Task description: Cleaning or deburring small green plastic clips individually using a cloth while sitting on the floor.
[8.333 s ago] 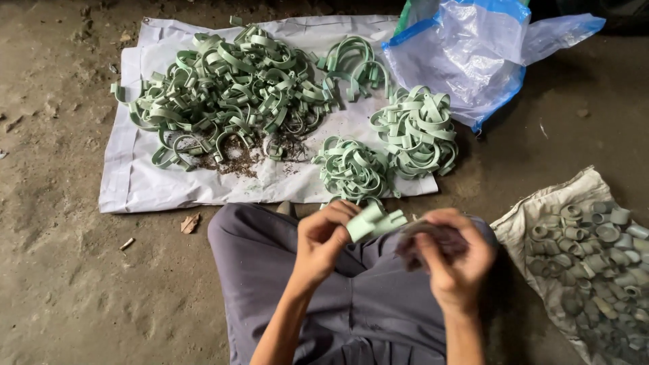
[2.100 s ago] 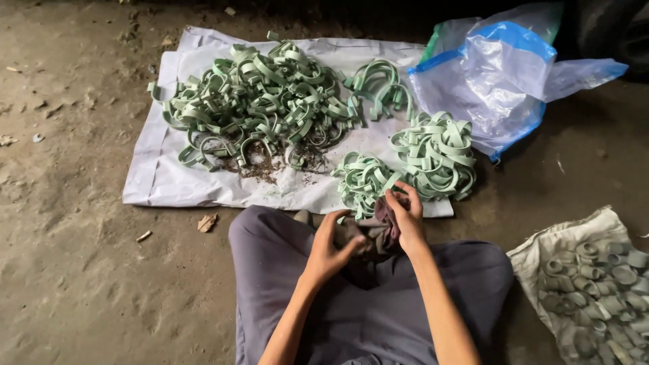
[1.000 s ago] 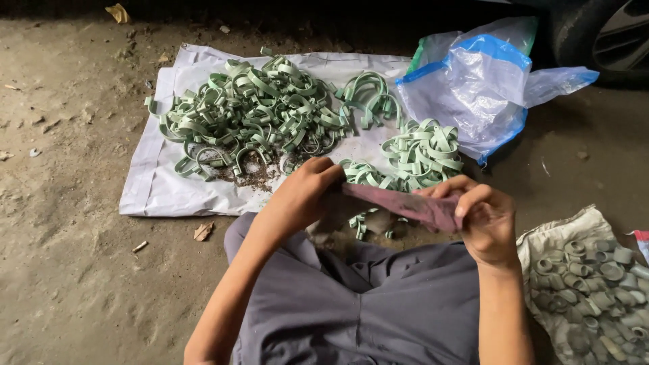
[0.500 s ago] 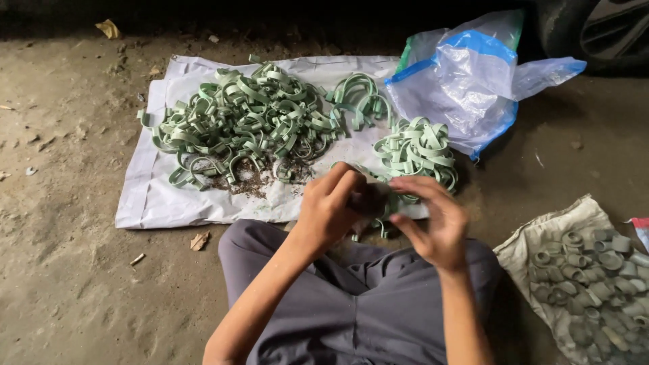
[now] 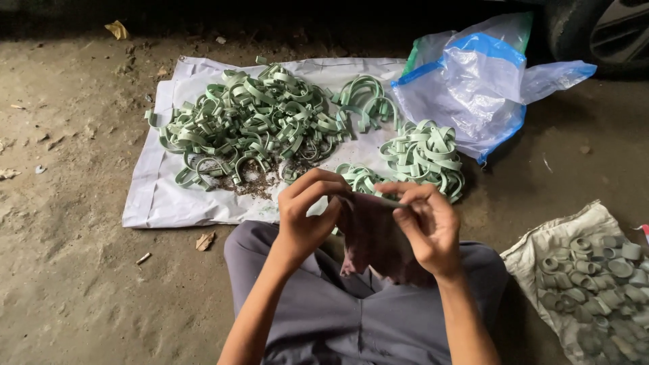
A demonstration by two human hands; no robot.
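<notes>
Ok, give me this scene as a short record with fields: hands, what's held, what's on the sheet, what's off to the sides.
left hand: grips the dark cloth
right hand: pinches the cloth's top edge
white sheet: big heap of green clips, smaller stacks
right side: sack of grey rings
behind: clear bag with blue trim
ground: bare dirt floor

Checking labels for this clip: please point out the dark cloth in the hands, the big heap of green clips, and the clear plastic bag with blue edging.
dark cloth point(image 5: 373, 236), head view, hanging middle part.
heap of green clips point(image 5: 253, 122), head view, heap centre.
plastic bag point(image 5: 473, 88), head view, clear front panel.
</notes>
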